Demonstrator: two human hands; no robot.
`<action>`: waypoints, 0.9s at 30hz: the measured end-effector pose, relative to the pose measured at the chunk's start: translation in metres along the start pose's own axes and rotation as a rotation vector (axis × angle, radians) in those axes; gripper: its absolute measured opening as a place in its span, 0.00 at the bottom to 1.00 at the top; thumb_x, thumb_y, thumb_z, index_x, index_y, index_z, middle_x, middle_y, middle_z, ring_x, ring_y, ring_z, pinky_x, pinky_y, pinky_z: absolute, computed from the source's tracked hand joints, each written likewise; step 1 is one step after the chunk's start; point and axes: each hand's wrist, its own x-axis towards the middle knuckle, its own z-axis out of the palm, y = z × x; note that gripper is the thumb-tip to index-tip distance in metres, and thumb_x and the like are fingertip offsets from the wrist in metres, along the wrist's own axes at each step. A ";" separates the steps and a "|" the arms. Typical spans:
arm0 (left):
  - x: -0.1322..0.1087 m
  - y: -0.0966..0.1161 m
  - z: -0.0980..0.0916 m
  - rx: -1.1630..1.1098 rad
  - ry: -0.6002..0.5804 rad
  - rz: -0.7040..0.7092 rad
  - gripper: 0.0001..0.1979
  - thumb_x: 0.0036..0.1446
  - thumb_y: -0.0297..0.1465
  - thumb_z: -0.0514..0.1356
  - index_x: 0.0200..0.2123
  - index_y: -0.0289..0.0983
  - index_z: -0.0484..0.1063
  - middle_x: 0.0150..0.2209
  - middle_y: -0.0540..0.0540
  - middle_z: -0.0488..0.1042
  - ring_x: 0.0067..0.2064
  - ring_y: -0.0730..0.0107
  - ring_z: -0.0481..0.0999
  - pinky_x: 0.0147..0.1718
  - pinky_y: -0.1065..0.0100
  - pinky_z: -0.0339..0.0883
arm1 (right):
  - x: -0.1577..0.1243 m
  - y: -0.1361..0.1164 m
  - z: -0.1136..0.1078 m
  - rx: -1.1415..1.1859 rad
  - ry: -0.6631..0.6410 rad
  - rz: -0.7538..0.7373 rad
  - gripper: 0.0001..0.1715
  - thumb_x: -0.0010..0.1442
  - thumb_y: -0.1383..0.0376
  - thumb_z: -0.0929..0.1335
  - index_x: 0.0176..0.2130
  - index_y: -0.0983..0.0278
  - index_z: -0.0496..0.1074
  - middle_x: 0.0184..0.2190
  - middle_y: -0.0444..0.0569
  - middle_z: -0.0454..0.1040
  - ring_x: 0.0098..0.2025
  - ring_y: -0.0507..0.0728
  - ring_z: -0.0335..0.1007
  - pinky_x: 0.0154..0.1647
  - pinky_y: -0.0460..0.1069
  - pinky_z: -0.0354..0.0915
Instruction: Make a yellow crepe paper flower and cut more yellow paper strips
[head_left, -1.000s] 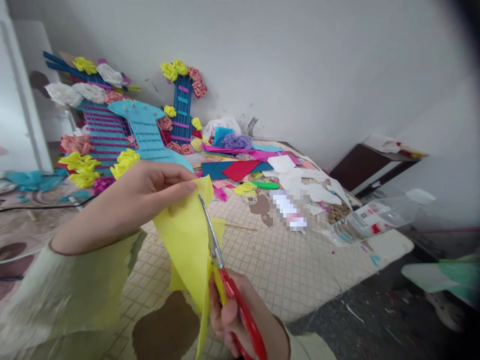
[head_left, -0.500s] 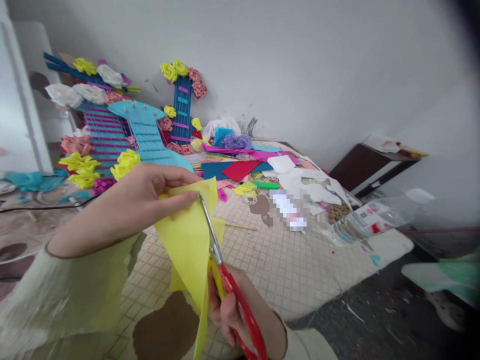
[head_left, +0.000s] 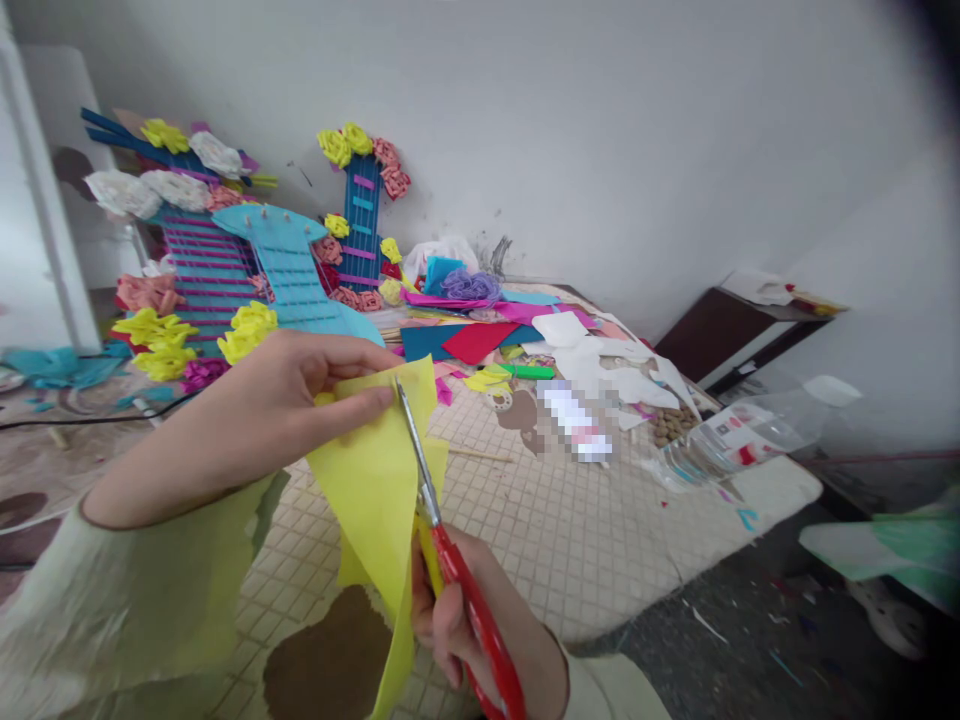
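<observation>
My left hand (head_left: 322, 390) pinches the upper part of a yellow paper sheet (head_left: 367, 490), thumb on top and fingers behind. Red-handled scissors (head_left: 480, 620) are in my right hand (head_left: 465, 600), whose fingers wrap round the handles. Their metal blades point up and away along the sheet, with the tip close beside my left thumb. Part of the paper hangs down to the left of the blades, a narrower part shows to their right. Some yellow shows at the inner side of the scissors handles.
Blue panels with strings and paper flowers (head_left: 285, 270) lean against the wall at the left. Coloured paper sheets (head_left: 480, 340), white scraps (head_left: 592, 360) and a green marker-like stick (head_left: 529, 372) lie behind. A clear plastic bottle (head_left: 750, 440) lies near the right table edge (head_left: 720, 550).
The view has shifted very slightly. Both hands, the yellow paper and the scissors keep nearly the same positions, with the blades still against the sheet.
</observation>
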 end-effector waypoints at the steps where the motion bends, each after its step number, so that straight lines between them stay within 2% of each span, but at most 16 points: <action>1: 0.000 0.001 -0.001 0.005 -0.005 -0.006 0.17 0.49 0.37 0.62 0.43 0.41 0.74 0.29 0.55 0.79 0.25 0.73 0.75 0.22 0.76 0.69 | 0.000 0.001 0.000 0.006 0.010 0.008 0.30 0.45 0.42 0.68 0.27 0.61 0.53 0.19 0.34 0.54 0.13 0.41 0.42 0.09 0.40 0.43; 4: 0.000 0.001 -0.002 0.019 -0.005 0.012 0.16 0.49 0.38 0.62 0.43 0.42 0.75 0.32 0.54 0.80 0.28 0.70 0.77 0.23 0.74 0.70 | -0.001 0.001 -0.001 -0.052 0.018 0.015 0.28 0.48 0.44 0.67 0.25 0.61 0.53 0.17 0.33 0.54 0.12 0.41 0.44 0.09 0.40 0.44; 9: 0.001 0.000 -0.001 0.029 -0.003 0.029 0.15 0.50 0.38 0.62 0.42 0.43 0.75 0.32 0.54 0.80 0.29 0.69 0.77 0.23 0.74 0.70 | -0.004 -0.006 0.001 -0.143 -0.016 -0.066 0.35 0.42 0.35 0.64 0.25 0.62 0.52 0.16 0.33 0.54 0.12 0.41 0.43 0.10 0.40 0.46; 15: 0.001 0.002 0.000 0.015 -0.002 0.007 0.16 0.49 0.38 0.62 0.42 0.41 0.75 0.33 0.52 0.80 0.31 0.68 0.77 0.24 0.74 0.71 | -0.001 -0.007 0.002 -0.005 -0.010 -0.018 0.37 0.35 0.36 0.68 0.24 0.63 0.53 0.14 0.32 0.54 0.12 0.40 0.44 0.10 0.39 0.43; 20: 0.001 0.002 -0.001 -0.041 -0.032 0.008 0.13 0.48 0.35 0.63 0.41 0.44 0.76 0.31 0.55 0.80 0.27 0.71 0.77 0.23 0.75 0.71 | -0.001 -0.001 0.000 0.068 0.023 0.038 0.37 0.31 0.38 0.71 0.23 0.64 0.56 0.15 0.33 0.57 0.12 0.40 0.45 0.10 0.39 0.45; 27: 0.000 0.002 -0.002 -0.046 -0.029 -0.016 0.15 0.48 0.36 0.63 0.41 0.43 0.76 0.32 0.53 0.80 0.29 0.68 0.78 0.23 0.73 0.71 | -0.001 0.002 -0.001 0.110 0.040 0.067 0.37 0.27 0.40 0.73 0.23 0.65 0.60 0.14 0.34 0.59 0.12 0.40 0.47 0.10 0.39 0.45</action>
